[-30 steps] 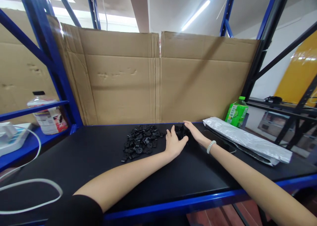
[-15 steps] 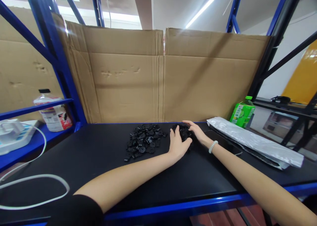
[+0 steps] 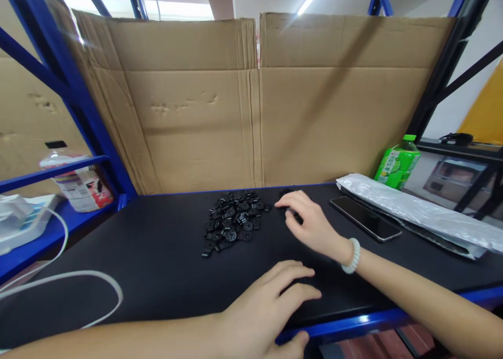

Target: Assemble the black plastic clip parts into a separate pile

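The pile of black parts (image 3: 236, 220) lies on the table (image 3: 157, 264) beyond the left hand (image 3: 269, 304) and just left of the right hand (image 3: 310, 222), which partly hides a smaller heap (image 3: 287, 191). The left hand's fingers are spread and holding nothing; the right's are curled, grip unclear. Half a second ago both hands cupped the smaller heap; now the left is back at the near edge

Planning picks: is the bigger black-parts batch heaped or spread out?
Heaped: the black parts overlap and stack up left of the right hand.
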